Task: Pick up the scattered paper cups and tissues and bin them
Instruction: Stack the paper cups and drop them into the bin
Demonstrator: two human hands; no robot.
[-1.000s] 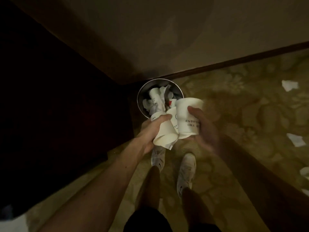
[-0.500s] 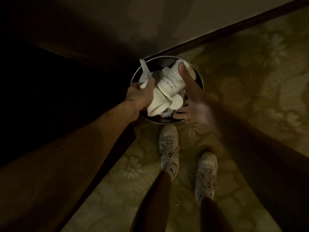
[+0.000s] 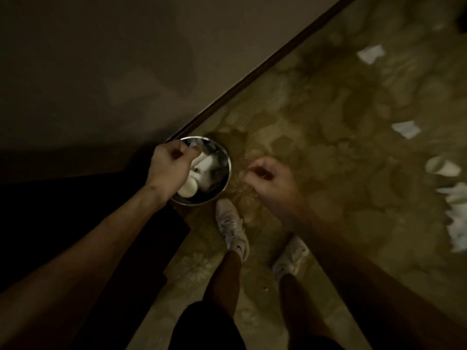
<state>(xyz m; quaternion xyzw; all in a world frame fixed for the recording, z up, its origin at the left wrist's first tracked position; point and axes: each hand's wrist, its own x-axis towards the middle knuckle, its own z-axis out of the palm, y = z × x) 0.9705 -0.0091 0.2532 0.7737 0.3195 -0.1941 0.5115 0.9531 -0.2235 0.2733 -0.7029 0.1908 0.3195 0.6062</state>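
Note:
My left hand (image 3: 168,169) hovers over the left side of the round metal bin (image 3: 228,170), fingers loosely curled; no cup is in it. A pale scrap of tissue (image 3: 195,144) shows right at its fingertips, inside the bin. White paper cups (image 3: 188,190) and crumpled tissues (image 3: 206,161) lie in the bin. My right hand (image 3: 269,181) hangs to the right of the bin, above the carpet, loosely curled and empty. On the carpet at the right lie a tissue (image 3: 371,53), another tissue (image 3: 406,129) and a paper cup on its side (image 3: 442,168).
The bin stands in a corner between a wall with a dark skirting board (image 3: 252,72) and dark furniture (image 3: 63,210) on the left. My two feet in white shoes (image 3: 232,227) stand just in front of it. More white litter (image 3: 456,215) lies at the right edge.
Both hands have let go of their cups, which now lie in the bin. My right hand has drawn back to the right, off the bin. The view has swung towards the littered carpet.

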